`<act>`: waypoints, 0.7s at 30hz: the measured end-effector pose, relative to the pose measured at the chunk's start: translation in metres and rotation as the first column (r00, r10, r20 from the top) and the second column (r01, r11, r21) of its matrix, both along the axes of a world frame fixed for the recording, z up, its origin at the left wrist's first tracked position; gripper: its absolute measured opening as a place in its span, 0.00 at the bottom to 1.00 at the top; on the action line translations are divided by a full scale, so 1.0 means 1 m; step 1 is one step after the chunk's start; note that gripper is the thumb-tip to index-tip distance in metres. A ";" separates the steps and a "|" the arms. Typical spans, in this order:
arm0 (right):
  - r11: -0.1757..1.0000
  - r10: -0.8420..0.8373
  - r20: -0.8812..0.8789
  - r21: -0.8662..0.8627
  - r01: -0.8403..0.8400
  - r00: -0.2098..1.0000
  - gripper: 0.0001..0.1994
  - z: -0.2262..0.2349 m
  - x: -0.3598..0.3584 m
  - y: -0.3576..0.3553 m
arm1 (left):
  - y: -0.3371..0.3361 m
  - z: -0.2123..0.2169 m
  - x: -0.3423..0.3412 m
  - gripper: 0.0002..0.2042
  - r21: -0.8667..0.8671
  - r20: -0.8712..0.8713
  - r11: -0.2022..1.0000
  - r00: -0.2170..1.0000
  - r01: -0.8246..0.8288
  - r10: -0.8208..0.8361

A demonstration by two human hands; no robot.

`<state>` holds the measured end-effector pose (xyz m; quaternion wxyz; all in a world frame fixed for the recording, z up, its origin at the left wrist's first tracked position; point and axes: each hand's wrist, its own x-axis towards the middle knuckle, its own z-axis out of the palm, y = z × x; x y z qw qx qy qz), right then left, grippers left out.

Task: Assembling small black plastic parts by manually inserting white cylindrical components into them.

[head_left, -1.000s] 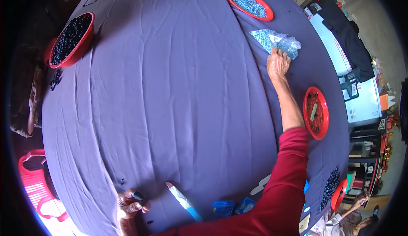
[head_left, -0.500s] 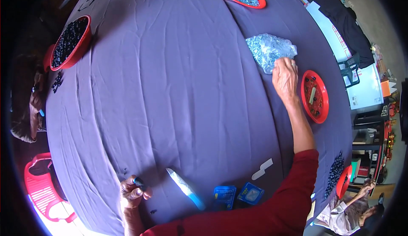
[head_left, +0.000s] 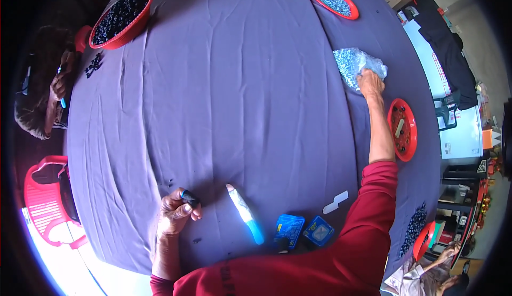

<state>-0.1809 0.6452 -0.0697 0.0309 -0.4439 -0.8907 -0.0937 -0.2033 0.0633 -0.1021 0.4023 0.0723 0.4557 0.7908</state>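
My left hand (head_left: 177, 214) is closed near the front left of the cloth, its thumb pressed toward the fingers. At the fingertips is a small black piece (head_left: 191, 199) with a blue edge; whether it is pinched or worn on a finger is unclear. Far to the right, my outstretched right hand (head_left: 372, 84) has its fingers bent into a clear plastic bag (head_left: 349, 68) of small shiny bits, the fingertips partly hidden. A knife (head_left: 241, 206) with a blue handle and white-wrapped blade lies between my arms. Two blue blister packs (head_left: 289, 229) rest by my right sleeve.
Purple cloth (head_left: 240, 109) covers the table. A red basket (head_left: 120, 32) of black parts stands far left. Red plates hold shiny bits (head_left: 330, 0) and a few loose pieces (head_left: 401, 130). A white strip (head_left: 335, 202) and dark parts (head_left: 414, 231) lie right. Two other people sit nearby.
The view has shifted, so the table things appear farther right. My right fingers have gone deeper into the bag. My left hand still has the black piece at its fingertips.
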 end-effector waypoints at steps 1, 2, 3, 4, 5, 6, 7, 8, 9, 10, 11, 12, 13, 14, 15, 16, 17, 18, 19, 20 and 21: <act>0.993 0.106 0.042 0.048 -0.107 0.994 0.10 -0.004 0.003 0.003 | 0.000 -0.001 -0.001 0.10 0.007 0.006 1.000 1.000 0.007 -0.007; 0.971 0.215 0.088 0.084 -0.222 0.973 0.10 -0.001 0.002 -0.004 | -0.001 -0.002 0.000 0.10 0.007 0.010 1.000 1.000 0.007 -0.007; 0.965 0.243 0.043 0.093 -0.246 0.969 0.09 -0.003 0.002 -0.014 | -0.002 -0.003 0.000 0.10 0.008 0.012 1.000 1.000 -0.004 0.004; 0.965 0.240 0.046 0.094 -0.243 0.970 0.09 0.001 0.006 -0.023 | -0.003 -0.004 0.001 0.10 0.009 0.013 1.000 1.000 -0.013 0.013; 0.890 0.396 0.129 0.191 -0.415 0.909 0.09 0.008 0.009 -0.033 | -0.002 -0.003 0.001 0.10 0.011 0.012 1.000 1.000 -0.012 0.012; 0.774 0.527 0.227 0.269 -0.573 0.819 0.09 0.012 0.013 -0.038 | -0.001 -0.002 0.000 0.10 0.007 0.012 1.000 1.000 -0.009 0.009; 0.704 0.614 0.231 0.272 -0.656 0.755 0.10 0.011 0.018 -0.039 | 0.000 -0.002 0.000 0.10 0.003 0.013 1.000 1.000 -0.007 0.007; 0.707 0.610 0.231 0.274 -0.653 0.758 0.10 0.011 0.022 -0.041 | 0.000 -0.001 0.000 0.10 0.004 0.012 1.000 1.000 -0.003 0.003; 0.635 0.672 0.247 0.294 -0.714 0.699 0.11 0.011 0.026 -0.044 | 0.001 0.000 0.001 0.10 0.005 0.016 1.000 1.000 -0.010 0.010; 0.558 0.727 0.263 0.312 -0.769 0.634 0.11 0.011 0.029 -0.046 | 0.001 0.000 0.002 0.10 0.006 0.020 1.000 1.000 -0.018 0.018; 0.561 0.724 0.264 0.313 -0.766 0.637 0.11 0.011 0.032 -0.049 | 0.001 0.000 0.002 0.10 0.007 0.020 1.000 1.000 -0.014 0.014; 0.669 0.701 0.114 0.236 -0.705 0.704 0.10 0.011 0.034 -0.052 | 0.001 0.001 0.002 0.10 0.008 0.019 1.000 1.000 -0.017 0.017; 0.756 0.649 -0.033 0.139 -0.639 0.760 0.09 0.012 0.037 -0.054 | 0.001 0.001 0.002 0.10 0.008 0.018 1.000 1.000 -0.020 0.020; 0.822 0.565 -0.170 0.030 -0.569 0.808 0.08 0.013 0.040 -0.055 | 0.001 0.000 0.002 0.10 0.011 0.016 1.000 1.000 -0.014 0.014; 0.819 0.564 -0.261 0.058 -0.571 0.783 0.08 0.008 0.044 -0.048 | 0.002 -0.001 0.002 0.10 0.014 0.011 1.000 1.000 -0.015 0.014; 0.822 0.560 -0.261 0.060 -0.566 0.786 0.08 -0.002 0.047 -0.038 | 0.002 -0.001 0.002 0.09 0.017 0.006 1.000 1.000 -0.016 0.016; 0.835 0.481 -0.449 -0.026 -0.549 0.753 0.08 -0.006 0.045 -0.035 | 0.002 -0.001 0.002 0.09 0.019 0.005 1.000 1.000 -0.011 0.011; 0.831 0.372 -0.614 -0.113 -0.544 0.696 0.09 -0.008 0.045 -0.032 | 0.003 -0.001 0.002 0.09 0.015 0.021 1.000 1.000 -0.017 0.016; 0.819 0.104 -0.676 -0.358 -0.448 0.730 0.10 -0.007 0.046 -0.028 | 0.004 0.000 0.002 0.09 0.011 0.037 1.000 0.999 -0.022 0.022; 0.815 0.102 -0.678 -0.362 -0.451 0.728 0.10 -0.001 0.038 -0.034 | 0.002 0.000 0.002 0.09 0.005 0.035 1.000 0.999 -0.026 0.026; 0.820 -0.058 -0.666 -0.456 -0.345 0.744 0.10 0.007 0.031 -0.037 | 0.001 0.000 0.002 0.09 -0.001 0.028 1.000 0.999 -0.026 0.026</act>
